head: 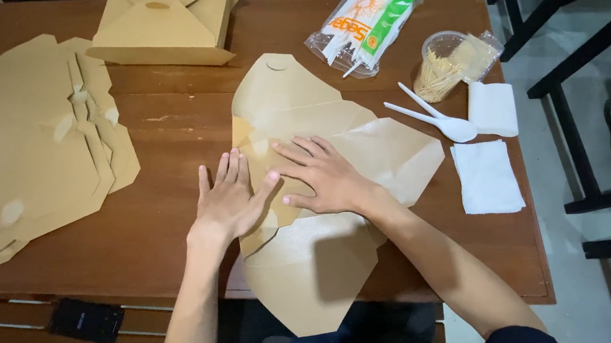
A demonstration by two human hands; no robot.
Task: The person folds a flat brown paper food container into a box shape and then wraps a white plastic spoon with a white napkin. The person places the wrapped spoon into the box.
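Pressing flat with spread fingers, the left hand (228,198) and the right hand (326,176) lie side by side, open and palm-down, on an unfolded brown paper box blank (320,273). The left hand covers the blank's left edge, partly on a folded flap, its thumb reaching toward the right hand; the right hand rests nearer the blank's middle. Neither hand grips anything.

The blank lies lengthwise at the middle of the wooden table (157,136), its far tip pointing away and its near end hanging over the table's near edge, above the person's lap.

To the left, a stack of flat blanks (9,157) spreads over the table's left side, well apart from the hands. At the far side stands a folded brown box (165,24), closed. Far right of the blank lies a clear packet of plastic cutlery (364,24), and beside it a clear cup of toothpicks (450,63). Two white plastic spoons (433,118) lie just right of the blank, with white napkins (487,174) beside them. A dark phone (87,320) rests on the slatted bench at near left. Nothing lies between the hands and the blank.
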